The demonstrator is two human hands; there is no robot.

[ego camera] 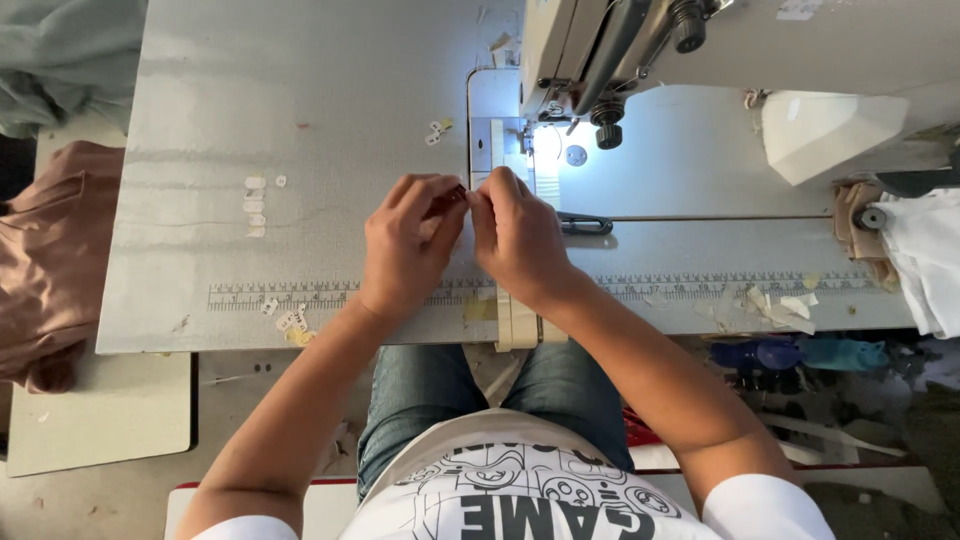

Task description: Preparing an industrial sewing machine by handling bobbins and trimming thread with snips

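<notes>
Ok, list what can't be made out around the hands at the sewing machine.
- Small dark red item, head view: pinched between the left hand and right hand; fingers cover most of it, so its kind is unclear.
- Needle area: washed out by lamp glare.
- Sewing machine: cut off by the top edge.
- Pale scraps on the table: too small to identify.

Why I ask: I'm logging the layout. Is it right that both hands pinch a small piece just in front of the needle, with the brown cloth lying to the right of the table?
Not quite. The brown cloth lies to the left of the table, as the head view shows. The rest holds: the left hand and right hand pinch a small piece in front of the needle.
</notes>
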